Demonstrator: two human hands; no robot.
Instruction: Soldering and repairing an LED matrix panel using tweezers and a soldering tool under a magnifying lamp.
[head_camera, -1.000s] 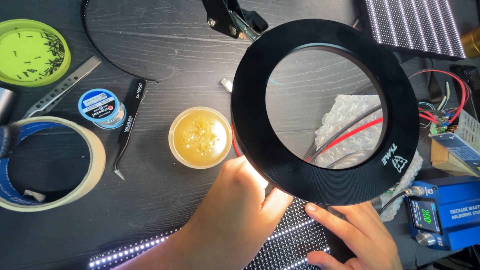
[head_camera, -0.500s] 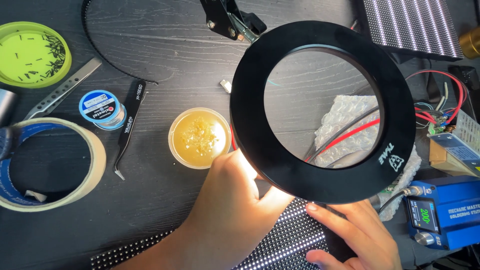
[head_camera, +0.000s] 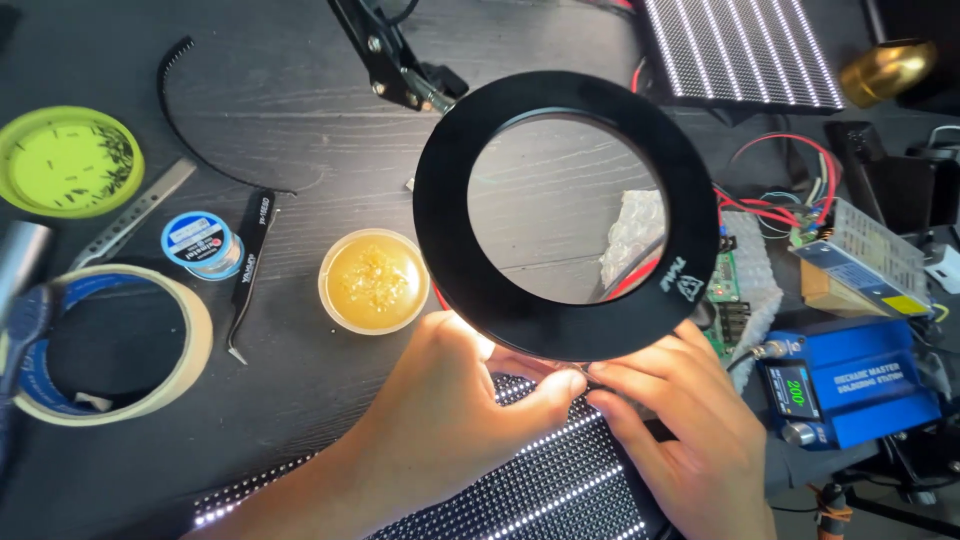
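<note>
My left hand (head_camera: 450, 415) and my right hand (head_camera: 690, 440) lie on the top edge of a black LED matrix panel (head_camera: 540, 495) at the bottom. The left thumb tip touches the right fingertips just below a black ring magnifier lamp (head_camera: 566, 215) on a jointed arm. The lamp's rim hides the left fingers and lights the left knuckles from above. I cannot tell whether either hand pinches something small. Through the lens I see table surface, bubble wrap and a red wire.
A round jar of amber flux (head_camera: 372, 281) stands left of the lamp, then black tweezers (head_camera: 248, 277), a solder spool (head_camera: 200, 245), tape rolls (head_camera: 190, 340) and a green lid (head_camera: 68, 160). A blue soldering station (head_camera: 850, 390), a wired circuit board (head_camera: 724, 290) and a second LED panel (head_camera: 740, 45) are at the right.
My right hand has moved up and left until its fingertips meet the left thumb under the lamp. The left hand has barely shifted.
</note>
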